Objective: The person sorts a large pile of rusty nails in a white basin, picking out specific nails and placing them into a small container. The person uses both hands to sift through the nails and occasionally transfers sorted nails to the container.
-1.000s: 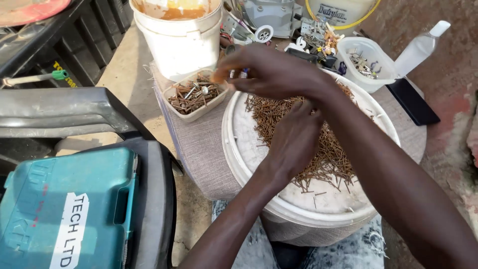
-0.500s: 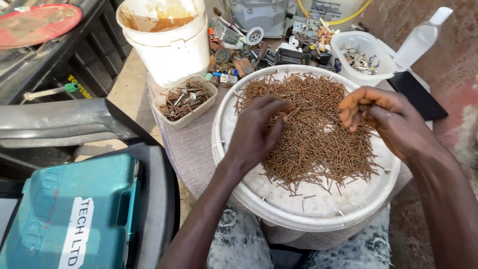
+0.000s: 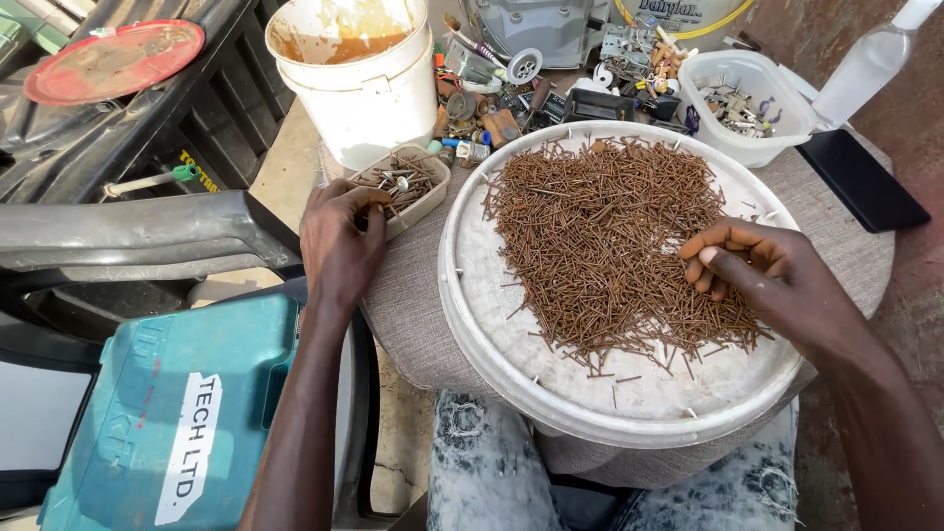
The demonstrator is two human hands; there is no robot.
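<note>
Rusty nails (image 3: 610, 246) are spread in a heap across a round white lid (image 3: 629, 393) resting on the lap. The right hand (image 3: 762, 270) is laid on the heap's right edge, fingers curled and pinched over a few nails. The left hand (image 3: 339, 236) is held at a small tray (image 3: 408, 187) of mixed nails (whether anything is gripped cannot be told). A stained white bucket (image 3: 359, 88) stands behind the tray.

Nails (image 3: 615, 246) on lid (image 3: 629, 393), tray (image 3: 403, 187) left.
</note>
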